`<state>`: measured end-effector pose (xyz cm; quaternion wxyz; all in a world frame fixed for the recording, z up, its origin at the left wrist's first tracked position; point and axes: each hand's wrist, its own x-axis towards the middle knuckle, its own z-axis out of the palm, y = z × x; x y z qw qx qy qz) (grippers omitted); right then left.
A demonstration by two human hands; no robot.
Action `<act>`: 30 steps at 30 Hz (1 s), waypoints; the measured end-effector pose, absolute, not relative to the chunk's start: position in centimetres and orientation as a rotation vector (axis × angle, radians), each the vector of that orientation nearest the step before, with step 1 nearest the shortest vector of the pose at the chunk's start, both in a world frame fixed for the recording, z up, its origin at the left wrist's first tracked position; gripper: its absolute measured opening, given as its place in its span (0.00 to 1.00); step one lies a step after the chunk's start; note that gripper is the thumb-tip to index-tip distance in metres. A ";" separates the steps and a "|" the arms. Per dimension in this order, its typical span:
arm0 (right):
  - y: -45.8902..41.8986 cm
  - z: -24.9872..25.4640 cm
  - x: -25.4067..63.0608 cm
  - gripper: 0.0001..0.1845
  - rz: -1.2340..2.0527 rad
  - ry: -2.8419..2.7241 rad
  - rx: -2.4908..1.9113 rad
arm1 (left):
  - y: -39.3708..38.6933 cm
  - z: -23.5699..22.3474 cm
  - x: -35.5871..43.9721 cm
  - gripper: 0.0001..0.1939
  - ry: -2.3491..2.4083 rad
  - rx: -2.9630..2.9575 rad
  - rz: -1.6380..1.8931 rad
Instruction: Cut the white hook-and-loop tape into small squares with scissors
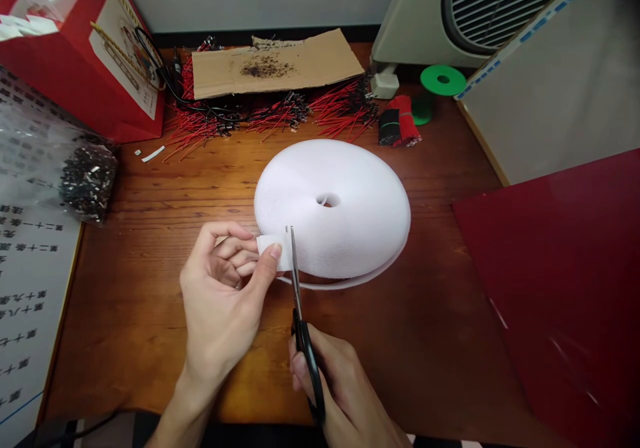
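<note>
Metal blades [296, 278], glossy wooden table [425, 328]

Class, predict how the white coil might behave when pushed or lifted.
The white coil probably won't tip when pushed, since it lies broad and flat on the table. Its slack outer turn suggests it may unwind when lifted.

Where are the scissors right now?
In the head view, the scissors are just below centre, in the right hand, blades at the white strip pinched by the left hand.
</note>
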<state>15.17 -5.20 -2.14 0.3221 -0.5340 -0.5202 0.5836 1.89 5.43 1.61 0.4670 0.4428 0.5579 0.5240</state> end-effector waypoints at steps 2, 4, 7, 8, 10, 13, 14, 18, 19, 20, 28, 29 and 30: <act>-5.0 -2.0 15.1 0.26 1.562 -1.355 -1.367 | 5.4 1.8 1.9 0.17 1.376 1.097 1.281; -4.9 -1.9 15.1 0.26 1.582 -1.346 -1.356 | 5.4 2.0 1.9 0.17 1.393 1.130 1.286; -4.9 -1.8 15.2 0.26 1.580 -1.361 -1.375 | 5.4 2.4 1.9 0.19 1.429 1.174 1.296; -4.9 -1.8 15.2 0.26 1.576 -1.373 -1.376 | 5.4 2.4 1.9 0.20 1.438 1.175 1.297; -5.0 -1.9 15.3 0.25 1.572 -1.391 -1.378 | 5.5 2.5 1.8 0.21 1.447 1.170 1.293; -5.2 -2.2 15.4 0.24 1.583 -1.394 -1.406 | 5.6 2.4 1.8 0.22 1.464 1.164 1.270; -5.3 -2.2 15.4 0.24 1.595 -1.391 -1.412 | 5.6 2.3 1.7 0.23 1.461 1.160 1.267; -5.1 -2.1 15.3 0.23 1.645 -1.357 -1.387 | 5.5 2.3 1.7 0.23 1.433 1.157 1.280; -5.0 -2.0 15.3 0.23 1.658 -1.339 -1.370 | 5.5 2.4 1.7 0.23 1.432 1.161 1.280; -4.8 -1.9 15.4 0.24 1.671 -1.324 -1.348 | 5.5 2.4 1.7 0.23 1.434 1.165 1.279; -5.0 -1.9 15.9 0.24 1.625 -1.391 -1.406 | 5.7 2.7 1.5 0.18 1.383 1.149 1.272; -5.1 -1.9 15.9 0.26 1.611 -1.396 -1.410 | 5.8 2.7 1.5 0.16 1.374 1.156 1.261; -5.2 -2.0 15.8 0.27 1.600 -1.397 -1.407 | 5.8 2.7 1.4 0.14 1.369 1.166 1.247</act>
